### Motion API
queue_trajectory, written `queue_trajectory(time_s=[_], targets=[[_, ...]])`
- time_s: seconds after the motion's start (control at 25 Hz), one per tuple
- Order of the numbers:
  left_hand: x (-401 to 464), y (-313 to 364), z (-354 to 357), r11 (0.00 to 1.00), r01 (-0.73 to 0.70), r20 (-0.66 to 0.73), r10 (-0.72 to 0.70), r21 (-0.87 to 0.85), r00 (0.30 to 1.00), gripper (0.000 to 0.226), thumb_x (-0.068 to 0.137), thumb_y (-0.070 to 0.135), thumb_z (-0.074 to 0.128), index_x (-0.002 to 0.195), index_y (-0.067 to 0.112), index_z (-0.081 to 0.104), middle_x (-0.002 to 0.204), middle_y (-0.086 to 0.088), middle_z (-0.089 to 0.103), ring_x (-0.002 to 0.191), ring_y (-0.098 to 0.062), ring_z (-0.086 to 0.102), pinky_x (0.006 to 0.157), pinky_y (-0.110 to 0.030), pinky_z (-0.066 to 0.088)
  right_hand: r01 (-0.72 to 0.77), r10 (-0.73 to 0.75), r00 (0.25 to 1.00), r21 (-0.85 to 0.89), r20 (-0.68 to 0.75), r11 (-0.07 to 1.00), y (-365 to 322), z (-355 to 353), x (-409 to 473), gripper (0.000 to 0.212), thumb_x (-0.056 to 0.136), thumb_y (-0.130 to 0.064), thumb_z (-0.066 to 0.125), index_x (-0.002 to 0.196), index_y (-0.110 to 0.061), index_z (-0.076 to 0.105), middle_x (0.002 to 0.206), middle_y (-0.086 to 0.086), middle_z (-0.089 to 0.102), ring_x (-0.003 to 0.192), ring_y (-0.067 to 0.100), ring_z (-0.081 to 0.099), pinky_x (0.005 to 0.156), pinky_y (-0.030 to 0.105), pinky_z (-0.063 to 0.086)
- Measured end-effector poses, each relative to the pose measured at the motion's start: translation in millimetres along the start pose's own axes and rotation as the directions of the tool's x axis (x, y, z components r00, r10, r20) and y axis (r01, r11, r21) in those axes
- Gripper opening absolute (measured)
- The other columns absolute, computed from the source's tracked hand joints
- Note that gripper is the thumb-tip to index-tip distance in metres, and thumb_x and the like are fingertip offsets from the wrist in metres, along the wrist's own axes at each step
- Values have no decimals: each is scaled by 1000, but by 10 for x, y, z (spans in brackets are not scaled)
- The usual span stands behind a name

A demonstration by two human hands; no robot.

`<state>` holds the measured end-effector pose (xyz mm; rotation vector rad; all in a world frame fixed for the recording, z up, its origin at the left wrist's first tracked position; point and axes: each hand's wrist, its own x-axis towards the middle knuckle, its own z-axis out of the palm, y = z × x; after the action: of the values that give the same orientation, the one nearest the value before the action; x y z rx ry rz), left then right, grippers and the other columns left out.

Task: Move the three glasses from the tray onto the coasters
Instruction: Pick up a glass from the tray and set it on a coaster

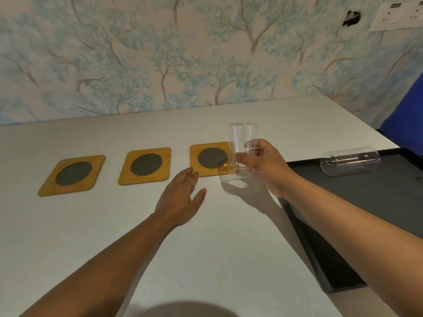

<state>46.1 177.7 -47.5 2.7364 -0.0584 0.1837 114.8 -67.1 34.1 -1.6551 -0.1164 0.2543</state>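
Three yellow square coasters with dark mesh circles lie in a row on the white table: left coaster (72, 175), middle coaster (145, 165), right coaster (211, 158). My right hand (265, 167) grips a tall clear glass (242, 140) upright, held just above the table at the right coaster's right edge. My left hand (180, 197) hovers flat, fingers apart, with its fingertips at the right coaster's front left corner. A second clear glass (350, 163) lies on its side on the black tray (377, 202) at the right. No third glass is in view.
A wall with tree-pattern wallpaper runs behind the table. Something blue (405, 124) stands at the far right beyond the tray. A wall socket (398, 17) sits at the upper right.
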Motion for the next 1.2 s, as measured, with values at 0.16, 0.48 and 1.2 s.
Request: queue_trajectory(time_s=[0.16,0.48,1.2], targets=[[35,-25,28,999,15,28,-14,-43,1000,67,99,54,44,155,19,33,165,0,27,149,-17,26,119,-33,26,51,-52,999,-34,-5,998,51,259,392,65,66,-35,91,122,-21,60,112,-2,61,104,19,64,86,36,57],[72,-94,93,1000,-4,46,6,-27,999,72,97,60,35,157,20,29,166,3,23,149,-17,25,120,-39,29,76,-72,997,-94,40,993,229,528,890,75,72,-20,93,136,-20,53,136,1,59,122,17,60,102,43,54],[50,14,14,1000,16,63,-17,11,998,67,100,56,39,157,24,27,167,6,21,151,-16,22,121,-40,27,108,-110,994,-202,3,973,412,669,1051,89,78,-25,89,153,-20,41,150,4,53,129,19,57,107,42,50]])
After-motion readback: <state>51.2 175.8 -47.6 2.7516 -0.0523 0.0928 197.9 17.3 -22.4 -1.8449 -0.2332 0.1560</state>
